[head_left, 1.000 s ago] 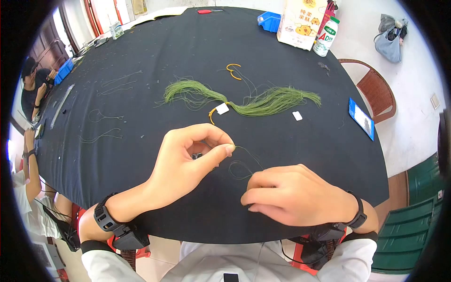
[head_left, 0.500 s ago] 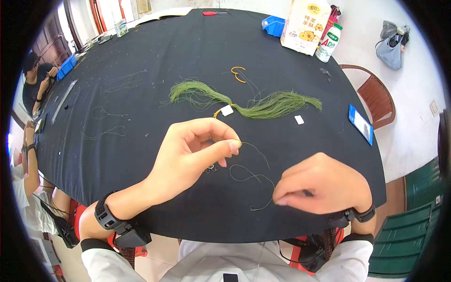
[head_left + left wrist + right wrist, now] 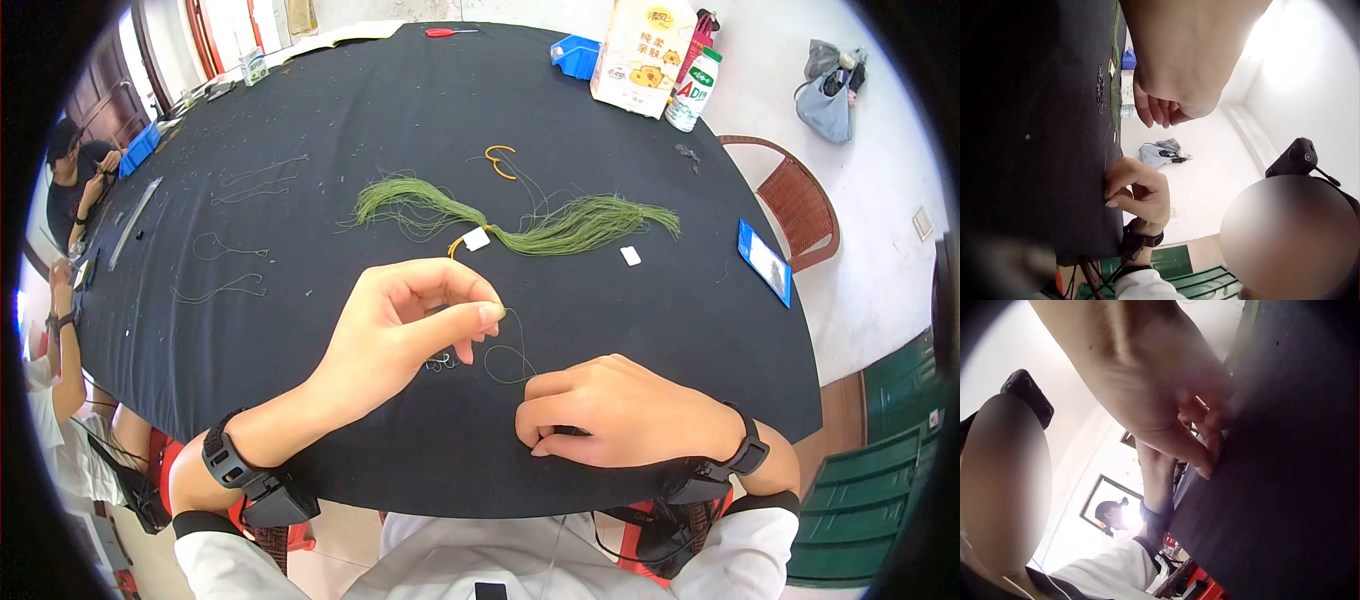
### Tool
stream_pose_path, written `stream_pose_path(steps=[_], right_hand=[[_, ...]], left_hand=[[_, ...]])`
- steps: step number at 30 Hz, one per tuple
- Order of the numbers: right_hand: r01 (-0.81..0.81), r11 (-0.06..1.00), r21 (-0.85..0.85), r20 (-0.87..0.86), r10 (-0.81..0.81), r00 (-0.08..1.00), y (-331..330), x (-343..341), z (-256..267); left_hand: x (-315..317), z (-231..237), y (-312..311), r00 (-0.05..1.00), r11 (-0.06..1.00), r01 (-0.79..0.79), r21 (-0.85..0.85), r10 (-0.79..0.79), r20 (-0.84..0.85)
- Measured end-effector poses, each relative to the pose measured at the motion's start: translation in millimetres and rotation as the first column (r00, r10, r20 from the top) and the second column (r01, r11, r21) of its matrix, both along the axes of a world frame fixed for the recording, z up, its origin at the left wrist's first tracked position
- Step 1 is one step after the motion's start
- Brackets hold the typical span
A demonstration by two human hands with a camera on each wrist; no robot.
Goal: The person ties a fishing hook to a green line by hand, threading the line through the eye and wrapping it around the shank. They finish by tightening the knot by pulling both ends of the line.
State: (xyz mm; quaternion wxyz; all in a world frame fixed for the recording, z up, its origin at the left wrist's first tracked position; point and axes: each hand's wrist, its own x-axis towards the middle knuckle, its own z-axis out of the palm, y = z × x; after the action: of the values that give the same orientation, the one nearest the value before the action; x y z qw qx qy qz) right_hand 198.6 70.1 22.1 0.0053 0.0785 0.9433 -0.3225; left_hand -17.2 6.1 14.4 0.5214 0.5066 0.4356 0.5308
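Observation:
In the head view my left hand (image 3: 405,335) pinches one end of a thin green thread (image 3: 521,345) between thumb and forefinger, above the black cloth. The thread hangs in a loop toward my right hand (image 3: 625,412), whose curled fingers are low at the cloth with the thread running to them; the fingertips' hold on it is hidden. Small metal rings or hooks (image 3: 442,361) lie under my left hand. Beyond the hands is a bundle of green threads (image 3: 580,224), tied at its middle, with a white tag (image 3: 476,239) there.
Several loose threads (image 3: 232,250) lie at the left. An orange ring (image 3: 499,162) and a white piece (image 3: 630,256) lie near the bundle. Farther back are a blue bin (image 3: 575,57), a tissue pack (image 3: 640,60) and a bottle (image 3: 693,90). A blue packet (image 3: 765,262) lies at the right.
My right hand moved out to the right, then came back left and down toward the thread's loop. My left hand keeps its pinch, with only a small shift.

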Motion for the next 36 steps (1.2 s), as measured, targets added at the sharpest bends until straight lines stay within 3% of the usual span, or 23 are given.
stream_pose_path(steps=[6,9,10,13,16,23,26,28,31,36], right_hand=[[0.027,0.966,-0.258,-0.017,-0.032,0.999,0.9,6.4,28.5],[0.141,0.912,-0.385,-0.12,-0.201,0.972,6.1,16.6,53.2],[0.166,0.93,-0.327,-0.16,-0.228,0.96,13.2,21.1,59.5],[0.148,0.756,-0.638,-0.322,-0.436,0.84,31.8,26.8,47.6],[0.057,0.663,-0.746,-0.379,-0.494,0.783,50.3,25.9,38.3],[0.211,0.609,-0.764,-0.369,-0.682,0.632,40.4,16.6,32.4],[0.342,0.668,-0.661,-0.407,-0.702,0.584,35.7,12.4,28.1],[0.293,0.689,-0.663,-0.4,-0.657,0.639,27.2,9.4,21.7],[0.198,0.673,-0.712,-0.388,-0.613,0.688,6.2,-3.0,12.2],[0.219,0.722,-0.656,-0.416,-0.588,0.694,1.3,-7.5,0.3]], left_hand=[[1.8,-2.1,0.8,0.999,0.999,-0.032,0.035,0.032,0.025],[1.3,-2.2,1.8,0.994,1.0,-0.009,0.019,0.007,0.107],[1.2,-1.7,2.1,0.991,1.0,0.002,0.012,-0.004,0.134],[1.9,0.0,1.8,0.98,0.999,0.046,0.014,-0.048,0.195],[2.4,2.2,0.7,0.967,0.996,0.092,0.01,-0.092,0.237],[1.2,4.9,-0.4,0.955,0.982,0.186,0.024,-0.186,0.231],[1.5,3.0,0.3,0.954,0.978,0.205,0.042,-0.209,0.214],[4.1,1.6,-0.8,0.951,0.977,0.211,0.032,-0.212,0.223],[10.6,4.8,-5.2,0.894,0.968,0.251,-0.032,-0.218,0.392],[15.8,1.5,-10.3,0.842,0.937,0.333,-0.109,-0.243,0.481]])
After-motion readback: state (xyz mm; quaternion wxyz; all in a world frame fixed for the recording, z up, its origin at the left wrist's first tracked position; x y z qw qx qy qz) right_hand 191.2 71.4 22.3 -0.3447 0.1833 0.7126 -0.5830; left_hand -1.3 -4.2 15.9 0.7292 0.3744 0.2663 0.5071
